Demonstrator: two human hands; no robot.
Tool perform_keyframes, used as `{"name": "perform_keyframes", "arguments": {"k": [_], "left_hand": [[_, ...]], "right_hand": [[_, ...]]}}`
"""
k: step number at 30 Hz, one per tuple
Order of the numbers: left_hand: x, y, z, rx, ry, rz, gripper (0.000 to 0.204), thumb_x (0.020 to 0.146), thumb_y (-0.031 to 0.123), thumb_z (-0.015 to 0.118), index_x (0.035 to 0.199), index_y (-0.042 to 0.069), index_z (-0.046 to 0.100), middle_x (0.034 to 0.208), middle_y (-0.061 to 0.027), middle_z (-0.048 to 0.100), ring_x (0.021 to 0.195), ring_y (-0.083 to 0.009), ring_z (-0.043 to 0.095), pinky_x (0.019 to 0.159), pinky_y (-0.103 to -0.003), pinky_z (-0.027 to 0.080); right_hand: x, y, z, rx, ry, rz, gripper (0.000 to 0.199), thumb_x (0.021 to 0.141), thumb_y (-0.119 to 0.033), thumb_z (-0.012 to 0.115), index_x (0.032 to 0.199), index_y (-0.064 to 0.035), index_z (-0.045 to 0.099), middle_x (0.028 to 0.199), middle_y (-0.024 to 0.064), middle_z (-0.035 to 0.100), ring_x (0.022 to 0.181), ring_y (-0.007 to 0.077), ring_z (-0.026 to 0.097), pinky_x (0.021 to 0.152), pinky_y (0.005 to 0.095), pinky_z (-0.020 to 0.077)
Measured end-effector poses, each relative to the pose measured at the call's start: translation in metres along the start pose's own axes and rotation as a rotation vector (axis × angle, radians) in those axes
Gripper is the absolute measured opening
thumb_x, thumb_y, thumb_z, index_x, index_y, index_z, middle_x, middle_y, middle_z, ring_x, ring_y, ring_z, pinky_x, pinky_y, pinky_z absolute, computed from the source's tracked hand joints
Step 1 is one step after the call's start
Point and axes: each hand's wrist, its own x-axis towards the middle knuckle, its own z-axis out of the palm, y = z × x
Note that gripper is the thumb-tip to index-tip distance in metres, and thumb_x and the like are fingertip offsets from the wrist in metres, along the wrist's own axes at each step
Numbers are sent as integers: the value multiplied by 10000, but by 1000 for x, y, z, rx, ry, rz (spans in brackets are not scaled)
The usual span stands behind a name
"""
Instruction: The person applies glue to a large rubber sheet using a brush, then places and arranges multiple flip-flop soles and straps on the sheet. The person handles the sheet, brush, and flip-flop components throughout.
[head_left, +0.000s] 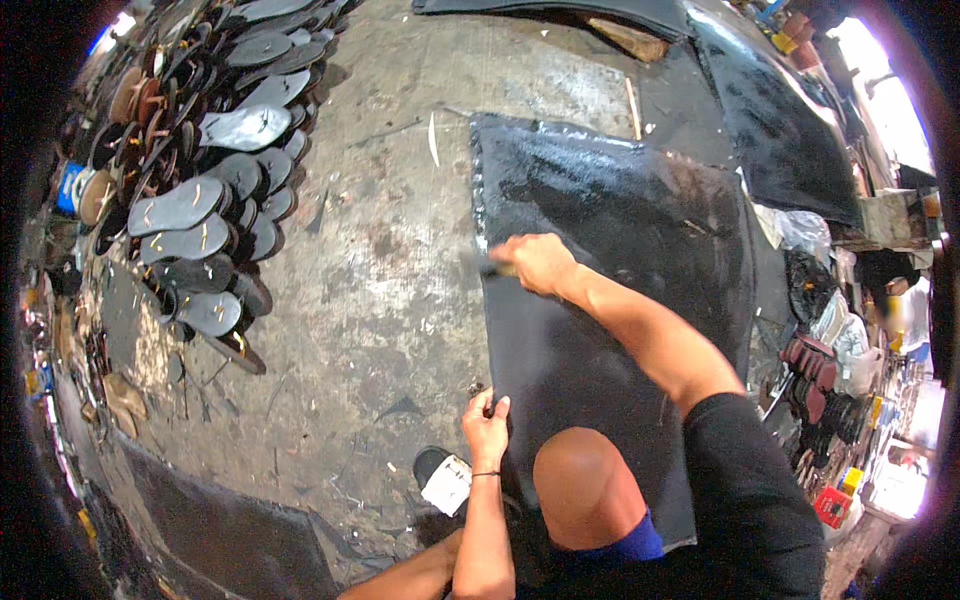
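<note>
A large black sheet [610,260] lies on the floor in front of me, wet and shiny over its far part and duller nearer my knee. At its left edge, my right hand [538,264] is closed round a small brush-like tool [508,269] with a yellowish part. Motion blurs the tool's dark end, which reaches just past the edge. Nearer to me, my left hand [487,425] is closed at the same edge, with thumb and fingers pinching the sheet's border. A small dark bit beside those fingertips is too small to name.
Sandal soles [190,205] are heaped at the left, many with straps. More black sheets lie at the far right [780,110] and near left [235,525]. Plastic bags [800,230] and clutter line the right. My knee [585,480] rises over the sheet; my sandalled foot [440,475] is beside it.
</note>
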Motion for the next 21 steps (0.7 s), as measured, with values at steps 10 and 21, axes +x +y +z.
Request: {"name": "perform_keyframes", "arguments": {"k": [10,21], "left_hand": [[-63,4,-24,616,146,103,316,842,126,704,1125,-12,688,1017,-205,679,945,-343,660,872,-398,511],[-10,34,-11,812,35,511,205,884,218,681,911,21,733,862,-165,685,847,-317,620,789,-423,479]], "right_hand": [[-21,10,-18,-363,-77,-271,282,834,-203,605,1098,-278,668,993,-61,614,955,178,604,816,400,424],[-448,44,42,-148,-282,206,298,908,-190,572,1172,-288,669,1167,-77,646,1027,137,573,938,433,396]]}}
